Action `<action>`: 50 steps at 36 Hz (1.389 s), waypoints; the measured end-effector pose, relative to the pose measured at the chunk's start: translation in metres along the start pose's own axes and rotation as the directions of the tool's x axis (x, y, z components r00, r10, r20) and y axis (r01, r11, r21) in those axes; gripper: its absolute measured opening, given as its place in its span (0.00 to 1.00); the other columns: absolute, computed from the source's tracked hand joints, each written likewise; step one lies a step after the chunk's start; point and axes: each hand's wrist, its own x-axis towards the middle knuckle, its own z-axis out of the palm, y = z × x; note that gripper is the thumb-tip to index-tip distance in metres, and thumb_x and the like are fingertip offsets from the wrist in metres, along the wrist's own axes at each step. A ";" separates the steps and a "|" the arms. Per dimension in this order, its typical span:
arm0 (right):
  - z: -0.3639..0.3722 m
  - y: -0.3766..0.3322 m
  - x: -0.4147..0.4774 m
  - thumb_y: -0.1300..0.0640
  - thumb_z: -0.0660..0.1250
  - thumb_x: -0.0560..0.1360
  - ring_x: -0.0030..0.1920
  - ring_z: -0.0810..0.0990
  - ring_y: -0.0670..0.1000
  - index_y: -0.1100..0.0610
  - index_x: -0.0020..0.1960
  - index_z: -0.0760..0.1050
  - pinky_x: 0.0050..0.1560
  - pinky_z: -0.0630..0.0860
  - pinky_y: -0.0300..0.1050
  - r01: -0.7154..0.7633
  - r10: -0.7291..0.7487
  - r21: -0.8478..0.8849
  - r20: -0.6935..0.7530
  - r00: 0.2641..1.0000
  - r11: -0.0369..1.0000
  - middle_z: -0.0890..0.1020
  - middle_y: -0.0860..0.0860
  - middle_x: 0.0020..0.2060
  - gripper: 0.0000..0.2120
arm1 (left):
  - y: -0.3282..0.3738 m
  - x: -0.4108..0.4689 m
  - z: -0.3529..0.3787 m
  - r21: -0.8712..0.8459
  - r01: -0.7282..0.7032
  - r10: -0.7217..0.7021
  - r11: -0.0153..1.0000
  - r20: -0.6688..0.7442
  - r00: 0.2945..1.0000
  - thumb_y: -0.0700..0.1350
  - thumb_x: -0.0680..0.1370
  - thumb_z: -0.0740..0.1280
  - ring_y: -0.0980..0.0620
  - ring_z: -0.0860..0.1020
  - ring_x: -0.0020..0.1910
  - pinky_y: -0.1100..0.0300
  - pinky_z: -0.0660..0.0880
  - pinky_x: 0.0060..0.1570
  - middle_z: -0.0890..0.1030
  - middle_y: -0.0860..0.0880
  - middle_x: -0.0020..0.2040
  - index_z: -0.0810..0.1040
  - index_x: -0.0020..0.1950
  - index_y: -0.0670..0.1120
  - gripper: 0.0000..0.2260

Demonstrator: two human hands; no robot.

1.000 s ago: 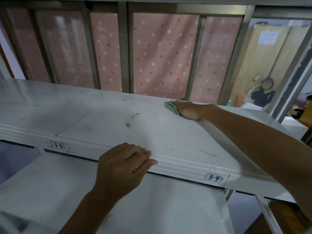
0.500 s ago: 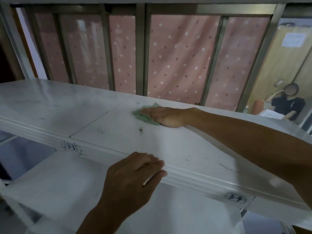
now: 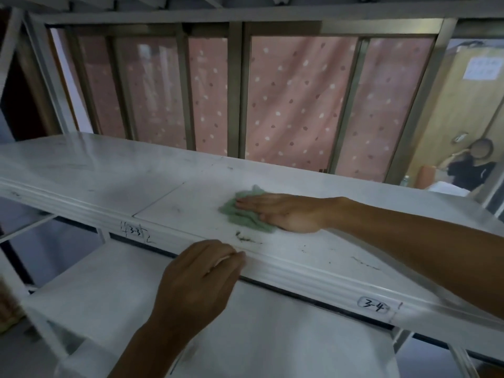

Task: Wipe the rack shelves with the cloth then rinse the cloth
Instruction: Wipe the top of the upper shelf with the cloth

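A white rack shelf [image 3: 114, 175] runs across the view, marked with dark smudges near its front. On it lies a green cloth [image 3: 240, 212], pressed flat under my right hand [image 3: 283, 212], whose fingers lie stretched over the cloth's right part. My left hand [image 3: 196, 279] grips the shelf's moulded front edge [image 3: 313, 271], fingers curled over the lip. A lower white shelf [image 3: 81, 293] shows beneath.
Handwritten labels "3-3" [image 3: 132, 231] and "3-4" [image 3: 375, 305] sit on the front edge. Behind the rack stands a metal-framed window with a pink dotted curtain [image 3: 294, 105]. A person [image 3: 469, 167] sits at the far right by a wooden door.
My right hand has slid the cloth leftward and toward the front of the shelf. My left hand has stayed on the front edge.
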 end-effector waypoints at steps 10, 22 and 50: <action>-0.017 0.069 0.039 0.46 0.43 0.86 0.80 0.47 0.50 0.50 0.81 0.47 0.78 0.38 0.51 -0.455 0.472 0.230 -0.023 0.881 0.861 0.50 0.49 0.80 0.25 | -0.085 -0.033 -0.008 0.085 0.226 -0.226 0.970 -0.009 0.974 0.43 0.82 0.70 0.47 0.80 0.42 0.63 0.73 0.54 0.84 0.43 0.42 0.85 0.44 0.37 0.12; -0.041 0.085 0.142 0.47 0.46 0.84 0.71 0.68 0.56 0.56 0.74 0.66 0.70 0.60 0.50 -0.530 0.560 0.230 -0.088 0.824 0.816 0.68 0.57 0.73 0.24 | -0.102 -0.042 -0.010 0.048 0.285 -0.283 0.957 -0.040 0.958 0.47 0.76 0.75 0.49 0.84 0.42 0.58 0.78 0.49 0.86 0.48 0.44 0.87 0.45 0.42 0.08; -0.018 -0.067 0.131 0.61 0.53 0.83 0.76 0.44 0.38 0.51 0.81 0.49 0.72 0.35 0.30 0.233 -0.249 0.110 0.167 0.954 0.966 0.49 0.48 0.80 0.29 | -0.119 -0.040 -0.025 0.084 0.131 -0.133 0.988 0.025 0.991 0.44 0.80 0.72 0.47 0.82 0.42 0.60 0.79 0.48 0.85 0.46 0.43 0.86 0.45 0.40 0.09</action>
